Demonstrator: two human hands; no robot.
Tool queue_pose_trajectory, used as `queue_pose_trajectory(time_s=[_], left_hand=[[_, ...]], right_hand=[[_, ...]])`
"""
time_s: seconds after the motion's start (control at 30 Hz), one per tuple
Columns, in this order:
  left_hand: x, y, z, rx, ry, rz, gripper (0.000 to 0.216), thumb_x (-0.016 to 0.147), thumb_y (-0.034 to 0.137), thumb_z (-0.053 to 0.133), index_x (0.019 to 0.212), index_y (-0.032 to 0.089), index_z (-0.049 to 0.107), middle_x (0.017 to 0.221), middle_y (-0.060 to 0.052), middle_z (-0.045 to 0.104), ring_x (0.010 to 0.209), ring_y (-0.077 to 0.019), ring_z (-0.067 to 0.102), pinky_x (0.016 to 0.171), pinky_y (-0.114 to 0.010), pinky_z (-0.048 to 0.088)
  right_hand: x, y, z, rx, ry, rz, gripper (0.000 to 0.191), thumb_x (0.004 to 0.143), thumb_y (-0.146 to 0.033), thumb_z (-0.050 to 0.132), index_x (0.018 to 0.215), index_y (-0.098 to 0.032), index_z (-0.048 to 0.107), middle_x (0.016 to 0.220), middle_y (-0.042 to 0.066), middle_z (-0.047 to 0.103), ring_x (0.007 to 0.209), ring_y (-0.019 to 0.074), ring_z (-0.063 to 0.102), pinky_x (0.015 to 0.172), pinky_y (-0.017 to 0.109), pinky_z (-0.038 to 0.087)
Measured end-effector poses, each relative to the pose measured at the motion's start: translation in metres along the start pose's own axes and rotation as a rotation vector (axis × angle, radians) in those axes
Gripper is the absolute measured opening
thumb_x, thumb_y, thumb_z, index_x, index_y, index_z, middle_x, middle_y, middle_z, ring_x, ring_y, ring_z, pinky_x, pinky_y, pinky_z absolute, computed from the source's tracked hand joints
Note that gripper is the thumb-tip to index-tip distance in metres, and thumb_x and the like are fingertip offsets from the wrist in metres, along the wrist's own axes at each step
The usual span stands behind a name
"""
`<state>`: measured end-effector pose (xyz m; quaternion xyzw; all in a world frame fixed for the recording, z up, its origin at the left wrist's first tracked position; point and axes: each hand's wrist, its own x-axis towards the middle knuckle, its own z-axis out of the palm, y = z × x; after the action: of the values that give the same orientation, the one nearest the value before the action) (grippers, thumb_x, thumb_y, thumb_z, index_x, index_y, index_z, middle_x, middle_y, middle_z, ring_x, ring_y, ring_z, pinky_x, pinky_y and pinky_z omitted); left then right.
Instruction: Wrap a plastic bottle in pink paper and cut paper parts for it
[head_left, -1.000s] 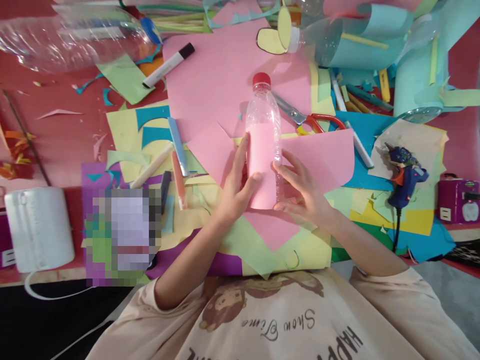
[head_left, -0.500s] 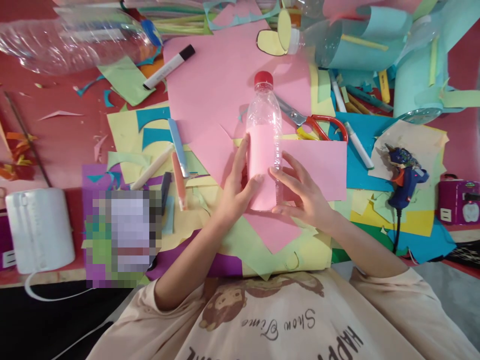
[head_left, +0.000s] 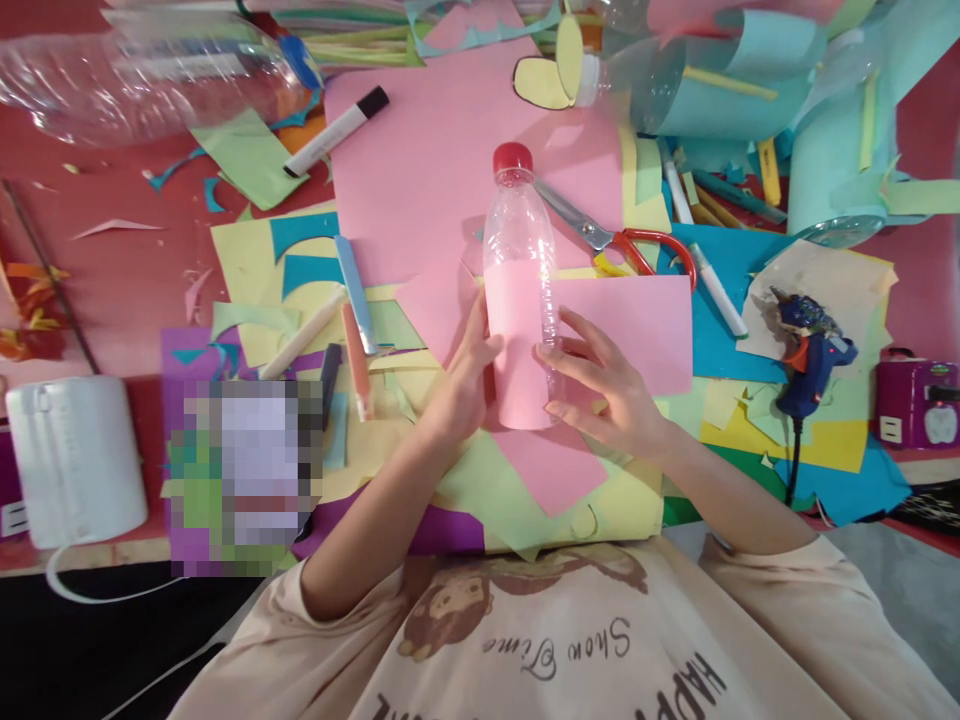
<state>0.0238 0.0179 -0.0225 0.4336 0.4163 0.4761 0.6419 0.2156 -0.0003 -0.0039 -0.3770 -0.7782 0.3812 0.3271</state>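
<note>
- Fingers of my left hand (head_left: 461, 390) lie close together along the left side of the plastic bottle (head_left: 520, 235), thumb in front, gripping it at mid-frame.
- Fingers of my right hand (head_left: 616, 398) are spread, tips touching the pink paper (head_left: 517, 350) wrapped around the bottle's lower half.
- The paper's loose flap extends rightward.
- The red cap (head_left: 512, 158) points toward the frame's top.
- Scissors (head_left: 600, 235) lie just right of the bottle.
</note>
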Motion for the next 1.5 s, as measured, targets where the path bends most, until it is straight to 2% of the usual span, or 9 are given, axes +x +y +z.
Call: queue_pose_trajectory(time_s=[0.2, 0.37, 0.57, 0.67, 0.93, 1.07, 1.17, 1.37, 1.5], left_hand=[[0.002, -0.005, 0.000, -0.125, 0.029, -0.100, 0.052, 0.082, 0.045, 0.058, 0.131, 0.034, 0.046, 0.139, -0.002, 0.054, 0.136, -0.0282, 0.042, 0.113, -0.047, 0.038], [-0.002, -0.002, 0.000, -0.202, 0.039, -0.210, 0.046, 0.081, 0.044, 0.060, 0.120, 0.021, 0.058, 0.119, -0.009, 0.067, 0.119, -0.0320, 0.058, 0.099, -0.047, 0.051], [-0.002, 0.006, 0.003, -0.212, -0.009, -0.193, 0.050, 0.075, 0.042, 0.066, 0.121, 0.024, 0.056, 0.118, -0.006, 0.068, 0.116, -0.0311, 0.060, 0.095, -0.044, 0.053], [-0.003, 0.005, 0.002, -0.220, 0.003, -0.204, 0.054, 0.075, 0.044, 0.066, 0.124, 0.025, 0.054, 0.121, -0.006, 0.066, 0.117, -0.0308, 0.060, 0.095, -0.042, 0.054], [-0.001, 0.012, 0.007, -0.327, 0.093, -0.406, 0.058, 0.073, 0.052, 0.062, 0.119, 0.017, 0.056, 0.108, -0.008, 0.072, 0.112, -0.0318, 0.063, 0.096, -0.042, 0.051], [-0.002, 0.012, 0.003, -0.353, -0.006, -0.485, 0.059, 0.071, 0.059, 0.061, 0.112, 0.017, 0.060, 0.095, -0.009, 0.075, 0.104, -0.0336, 0.067, 0.089, -0.043, 0.055], [-0.004, 0.012, 0.000, -0.371, -0.064, -0.479, 0.058, 0.072, 0.060, 0.060, 0.111, 0.017, 0.062, 0.094, -0.009, 0.075, 0.100, -0.0335, 0.068, 0.085, -0.044, 0.056], [-0.005, 0.012, -0.001, -0.323, -0.003, -0.399, 0.064, 0.066, 0.059, 0.067, 0.114, 0.018, 0.058, 0.098, -0.009, 0.073, 0.098, -0.0317, 0.068, 0.082, -0.040, 0.057], [-0.006, 0.012, -0.001, -0.317, 0.016, -0.386, 0.066, 0.062, 0.061, 0.070, 0.112, 0.018, 0.060, 0.099, -0.009, 0.073, 0.101, -0.0323, 0.067, 0.083, -0.040, 0.057]], right_hand=[[0.002, -0.002, -0.001, 0.028, 0.002, 0.010, 0.059, 0.089, -0.031, 0.057, 0.142, -0.047, 0.036, 0.156, -0.002, 0.024, 0.134, 0.0244, 0.045, 0.104, 0.048, 0.050], [0.002, -0.002, -0.002, -0.037, 0.070, -0.035, 0.060, 0.087, -0.033, 0.062, 0.140, -0.046, 0.039, 0.151, 0.000, 0.031, 0.130, 0.0247, 0.046, 0.102, 0.049, 0.050], [0.003, 0.002, 0.002, -0.124, 0.163, -0.181, 0.067, 0.083, -0.029, 0.067, 0.142, -0.039, 0.038, 0.149, 0.004, 0.041, 0.125, 0.0241, 0.053, 0.096, 0.045, 0.053], [0.003, 0.004, 0.003, -0.189, 0.180, -0.219, 0.065, 0.083, -0.034, 0.067, 0.142, -0.038, 0.039, 0.145, 0.004, 0.049, 0.118, 0.0233, 0.059, 0.092, 0.044, 0.055], [0.004, 0.002, -0.001, -0.255, 0.178, -0.249, 0.058, 0.085, -0.031, 0.065, 0.139, -0.029, 0.044, 0.141, 0.008, 0.054, 0.113, 0.0211, 0.062, 0.090, 0.040, 0.055], [0.006, -0.001, -0.001, -0.215, 0.137, -0.249, 0.055, 0.088, -0.029, 0.061, 0.140, -0.026, 0.042, 0.140, 0.011, 0.054, 0.119, 0.0218, 0.060, 0.091, 0.040, 0.055], [0.005, -0.001, 0.000, -0.189, 0.121, -0.253, 0.055, 0.088, -0.031, 0.061, 0.139, -0.024, 0.041, 0.140, 0.012, 0.055, 0.123, 0.0222, 0.058, 0.093, 0.041, 0.053], [0.003, -0.001, 0.000, -0.213, 0.058, -0.200, 0.062, 0.090, -0.036, 0.056, 0.146, -0.028, 0.031, 0.143, 0.008, 0.052, 0.127, 0.0229, 0.054, 0.097, 0.042, 0.051], [0.003, 0.000, 0.000, -0.272, 0.082, -0.208, 0.066, 0.089, -0.037, 0.058, 0.148, -0.029, 0.030, 0.140, 0.006, 0.055, 0.123, 0.0232, 0.055, 0.098, 0.043, 0.050]])
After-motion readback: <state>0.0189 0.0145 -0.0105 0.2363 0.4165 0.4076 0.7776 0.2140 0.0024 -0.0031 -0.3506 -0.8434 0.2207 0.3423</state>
